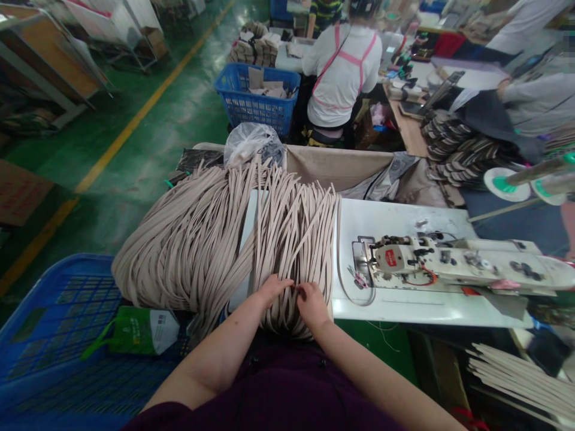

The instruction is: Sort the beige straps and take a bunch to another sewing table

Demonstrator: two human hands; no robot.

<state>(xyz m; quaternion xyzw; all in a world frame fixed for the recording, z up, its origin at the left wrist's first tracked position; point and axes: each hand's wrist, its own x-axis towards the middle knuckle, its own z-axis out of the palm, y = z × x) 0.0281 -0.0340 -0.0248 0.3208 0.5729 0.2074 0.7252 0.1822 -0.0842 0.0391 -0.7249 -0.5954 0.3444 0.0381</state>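
Observation:
A thick bundle of beige fabric straps (296,233) lies across the left end of the white sewing table and hangs over its front edge. My left hand (275,288) rests on these straps, fingers bent inward toward the other hand. Close beside it, my right hand (311,302) has thumb and fingertips pinched together at the straps; what exactly is in the pinch is too small to make out. The left fingertips look closed too, their hold partly hidden. A larger heap of similar straps (179,239) spreads to the left. One loose strap (340,257) curves toward the sewing machine (404,260).
A blue basket (67,269) with a green bag (139,330) stands at lower left. Behind the table are a fabric-lined bin (336,161), a clear plastic bag (254,143) and another blue basket (256,102). A co-worker (344,66) sits ahead. More straps (516,383) lie at lower right.

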